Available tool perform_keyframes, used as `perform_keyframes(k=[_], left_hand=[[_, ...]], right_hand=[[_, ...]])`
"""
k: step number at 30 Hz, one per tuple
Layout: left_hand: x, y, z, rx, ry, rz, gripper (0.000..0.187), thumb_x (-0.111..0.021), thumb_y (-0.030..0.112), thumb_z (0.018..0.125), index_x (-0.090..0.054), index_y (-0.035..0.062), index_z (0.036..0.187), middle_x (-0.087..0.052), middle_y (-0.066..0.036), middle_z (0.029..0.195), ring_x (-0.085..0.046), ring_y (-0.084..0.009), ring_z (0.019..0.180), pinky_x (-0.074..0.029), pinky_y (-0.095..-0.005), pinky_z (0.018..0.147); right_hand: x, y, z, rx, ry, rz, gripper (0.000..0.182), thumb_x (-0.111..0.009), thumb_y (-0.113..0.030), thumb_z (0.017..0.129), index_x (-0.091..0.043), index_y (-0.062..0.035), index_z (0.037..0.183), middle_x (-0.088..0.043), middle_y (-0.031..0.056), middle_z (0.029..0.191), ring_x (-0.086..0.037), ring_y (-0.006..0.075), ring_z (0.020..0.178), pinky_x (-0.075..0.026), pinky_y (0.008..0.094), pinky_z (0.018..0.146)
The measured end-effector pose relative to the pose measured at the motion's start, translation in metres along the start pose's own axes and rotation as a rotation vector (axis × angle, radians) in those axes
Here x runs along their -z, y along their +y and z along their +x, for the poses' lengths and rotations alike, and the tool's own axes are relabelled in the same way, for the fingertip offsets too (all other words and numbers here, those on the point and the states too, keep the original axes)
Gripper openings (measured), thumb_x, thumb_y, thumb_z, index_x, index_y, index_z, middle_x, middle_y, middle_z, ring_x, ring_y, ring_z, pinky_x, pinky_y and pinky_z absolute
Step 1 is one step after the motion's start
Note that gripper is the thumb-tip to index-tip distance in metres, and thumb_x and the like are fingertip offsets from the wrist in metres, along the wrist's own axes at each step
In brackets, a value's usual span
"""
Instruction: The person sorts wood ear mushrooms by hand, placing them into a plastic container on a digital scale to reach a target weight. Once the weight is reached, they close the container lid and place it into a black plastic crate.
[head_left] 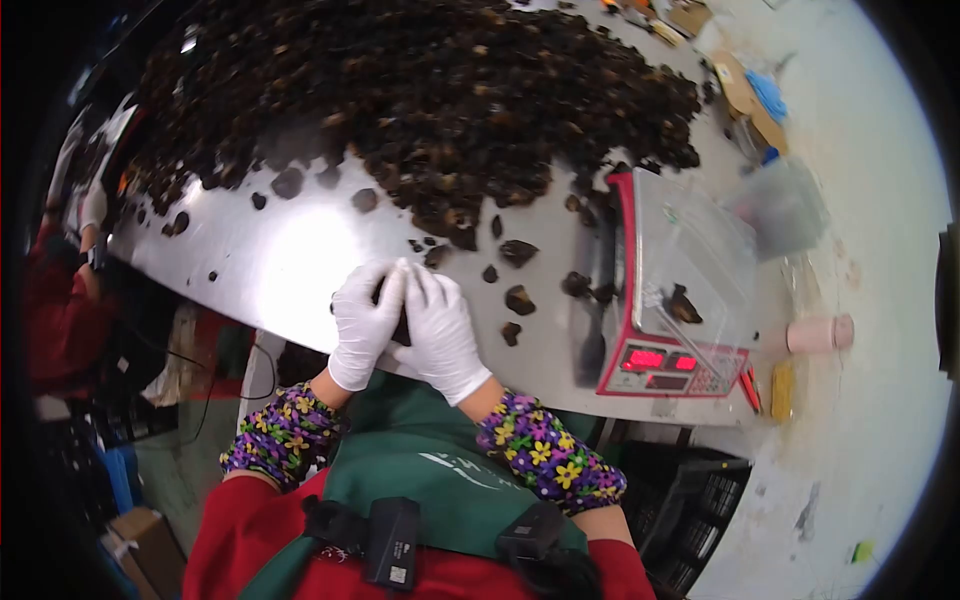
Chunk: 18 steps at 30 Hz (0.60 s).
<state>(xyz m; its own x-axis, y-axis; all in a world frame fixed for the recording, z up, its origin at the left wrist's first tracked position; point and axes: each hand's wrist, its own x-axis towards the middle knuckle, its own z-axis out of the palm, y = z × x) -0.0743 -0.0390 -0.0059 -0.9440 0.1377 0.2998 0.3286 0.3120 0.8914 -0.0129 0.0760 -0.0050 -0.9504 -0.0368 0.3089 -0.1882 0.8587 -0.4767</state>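
Note:
My left hand (366, 318) and my right hand (440, 328), both in white gloves, meet fingertip to fingertip over the metal table (300, 230). Their fingers are curled round a dark brown dried piece (402, 328), perhaps a mushroom, mostly hidden between the palms. Just beyond the hands lie several loose pieces like it, among them a larger dark piece (517, 253) and a brown one (519, 299). A big heap of dark dried pieces (450, 110) covers the far part of the table.
At the right stands a red digital scale (625, 300) with a lit display and a dark piece (683, 305) on its pan. Beyond it are a clear plastic container (785, 205), a pink cylinder (820, 333) and a yellow block (782, 391). A co-worker's gloved hand (93, 207) shows at left.

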Motion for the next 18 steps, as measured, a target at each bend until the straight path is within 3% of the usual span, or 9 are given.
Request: perform_keyframes(k=[2, 3, 6, 9, 11, 13, 18], left_hand=[[-0.007, 0.0, 0.002, 0.276, -0.017, -0.312, 0.017, -0.06, 0.014, 0.1, -0.068, 0.0005, 0.095, -0.063, -0.002, 0.077, -0.055, -0.0069, 0.073, -0.046, -0.026, 0.065], [-0.005, 0.007, 0.003, 0.423, -0.077, -0.424, 0.023, -0.055, 0.017, 0.103, -0.07, -0.0003, 0.107, -0.07, -0.002, 0.094, -0.061, -0.0077, 0.084, -0.051, -0.0235, 0.076], [-0.021, 0.02, 0.015, 0.546, -0.024, -0.622, 0.023, -0.055, 0.019, 0.102, -0.071, 0.0024, 0.103, -0.07, -0.002, 0.093, -0.063, -0.0102, 0.082, -0.051, -0.0245, 0.076], [-0.038, 0.057, 0.029, 0.477, -0.105, -0.741, 0.023, -0.055, 0.019, 0.102, -0.07, 0.0021, 0.104, -0.07, -0.003, 0.096, -0.065, -0.0119, 0.085, -0.052, -0.0268, 0.078], [-0.053, 0.116, 0.044, 0.24, -0.188, -0.604, 0.025, -0.053, 0.018, 0.101, -0.071, 0.0003, 0.104, -0.069, -0.004, 0.096, -0.064, -0.0124, 0.086, -0.051, -0.0277, 0.079], [-0.078, 0.171, 0.053, 0.153, -0.278, -0.621, 0.026, -0.053, 0.019, 0.101, -0.071, 0.0003, 0.102, -0.068, -0.003, 0.094, -0.062, -0.0104, 0.085, -0.05, -0.0264, 0.078], [-0.173, 0.241, 0.05, 0.05, -0.419, -0.745, 0.023, -0.061, 0.019, 0.099, -0.07, -0.0016, 0.096, -0.066, 0.0, 0.084, -0.057, -0.0061, 0.078, -0.049, -0.0249, 0.071]], right_hand=[[0.003, 0.005, 0.003, -0.004, 0.033, 0.098, 0.1, -0.086, -0.029, 0.066, -0.038, -0.0015, 0.149, -0.046, 0.0201, 0.139, -0.047, 0.0387, 0.124, -0.044, 0.0447, 0.105], [0.005, 0.008, 0.004, -0.008, 0.041, 0.163, 0.1, -0.087, -0.025, 0.067, -0.036, -0.003, 0.15, -0.045, 0.0203, 0.139, -0.048, 0.0399, 0.123, -0.045, 0.0448, 0.105], [0.015, 0.018, 0.006, -0.006, 0.126, 0.329, 0.101, -0.088, -0.015, 0.066, -0.034, -0.0058, 0.151, -0.042, 0.0211, 0.14, -0.046, 0.043, 0.125, -0.044, 0.0466, 0.107], [0.051, 0.031, 0.011, 0.039, 0.254, 0.297, 0.105, -0.088, -0.009, 0.062, -0.035, -0.0082, 0.153, -0.042, 0.0196, 0.141, -0.045, 0.0404, 0.13, -0.042, 0.0442, 0.111], [0.105, 0.033, 0.012, 0.026, 0.312, 0.25, 0.106, -0.088, -0.008, 0.061, -0.036, -0.0085, 0.153, -0.042, 0.0202, 0.141, -0.045, 0.0402, 0.131, -0.042, 0.0441, 0.112], [0.163, 0.044, 0.007, 0.06, 0.39, 0.107, 0.107, -0.088, -0.007, 0.06, -0.035, -0.009, 0.153, -0.04, 0.0207, 0.143, -0.043, 0.043, 0.132, -0.042, 0.0466, 0.111], [0.259, 0.098, -0.027, -0.005, 0.521, -0.134, 0.102, -0.086, -0.009, 0.063, -0.038, -0.009, 0.152, -0.047, 0.0202, 0.138, -0.048, 0.0397, 0.127, -0.041, 0.0472, 0.11]])
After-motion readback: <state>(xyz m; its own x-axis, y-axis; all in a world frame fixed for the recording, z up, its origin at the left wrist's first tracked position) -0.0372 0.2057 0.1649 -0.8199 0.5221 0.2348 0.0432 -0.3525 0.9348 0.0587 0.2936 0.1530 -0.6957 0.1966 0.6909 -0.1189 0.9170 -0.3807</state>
